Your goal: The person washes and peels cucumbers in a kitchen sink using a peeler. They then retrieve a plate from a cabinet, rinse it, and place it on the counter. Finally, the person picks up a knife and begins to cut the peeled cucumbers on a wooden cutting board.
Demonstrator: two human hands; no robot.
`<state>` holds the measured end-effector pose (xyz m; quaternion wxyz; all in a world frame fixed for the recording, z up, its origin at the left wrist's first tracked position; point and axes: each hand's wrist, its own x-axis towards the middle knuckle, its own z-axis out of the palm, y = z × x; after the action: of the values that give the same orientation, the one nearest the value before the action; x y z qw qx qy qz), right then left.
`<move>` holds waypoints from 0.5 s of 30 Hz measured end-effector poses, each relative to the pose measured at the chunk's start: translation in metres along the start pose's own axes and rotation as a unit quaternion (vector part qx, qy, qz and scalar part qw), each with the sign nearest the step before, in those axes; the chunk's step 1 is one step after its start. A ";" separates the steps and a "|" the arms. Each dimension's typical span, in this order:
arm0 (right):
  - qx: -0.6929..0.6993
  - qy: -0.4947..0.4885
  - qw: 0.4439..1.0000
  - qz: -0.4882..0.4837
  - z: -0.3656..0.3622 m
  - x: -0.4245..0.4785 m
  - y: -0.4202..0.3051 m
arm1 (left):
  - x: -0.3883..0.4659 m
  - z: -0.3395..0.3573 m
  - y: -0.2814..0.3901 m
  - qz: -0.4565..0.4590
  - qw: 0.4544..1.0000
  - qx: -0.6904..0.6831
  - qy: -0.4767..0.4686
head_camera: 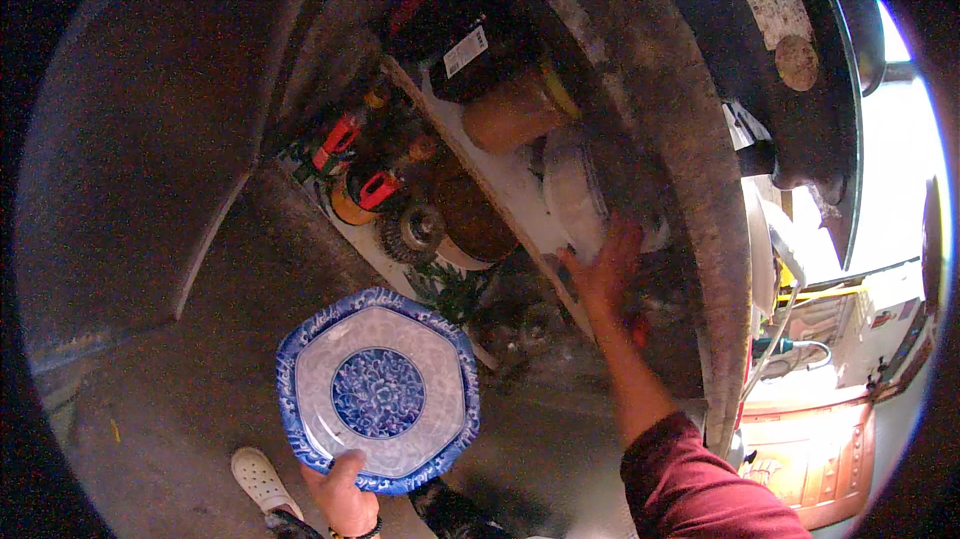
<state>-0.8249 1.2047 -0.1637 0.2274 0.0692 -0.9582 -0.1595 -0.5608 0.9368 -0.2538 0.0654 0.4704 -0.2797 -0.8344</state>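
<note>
My left hand point(346, 498) grips the near rim of a blue-and-white patterned plate point(379, 393), thumb on top. The plate has an angular outline and a round floral motif in its centre; it is held over the floor in front of a low cupboard. My right hand point(609, 269) reaches into the cupboard over its upper shelf point(487, 183). Its thumb is spread from the fingers, right by a stack of pale dishes point(574, 183). The fingertips are dim and blurred, so whether they grip a dish is not clear.
A jar with a yellow lid point(517, 108) and a dark box with a label point(465, 51) share the upper shelf. Below are bottles with red handles point(379, 190) and a large brown pot point(472, 216). The cupboard door point(150, 126) stands open leftward; a counter edge point(675, 126) overhangs.
</note>
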 end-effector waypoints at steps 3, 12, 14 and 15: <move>-0.014 0.010 0.999 0.031 0.031 0.015 0.006 | -0.005 0.007 0.005 0.003 1.000 -0.001 0.025; 0.029 0.013 0.999 0.030 0.092 0.061 0.053 | -0.006 0.008 0.007 -0.015 0.999 0.018 0.039; 0.043 -0.005 0.998 0.038 0.090 0.068 0.049 | -0.005 0.006 0.008 -0.008 1.000 0.009 0.018; 0.033 0.001 0.999 0.032 0.092 0.071 0.052 | -0.006 0.008 0.010 -0.007 1.000 0.004 0.010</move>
<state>-0.9330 1.2639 -0.1945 0.2312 0.0465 -0.9642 -0.1208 -0.5655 0.9339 -0.2415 0.0607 0.4806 -0.2789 -0.8292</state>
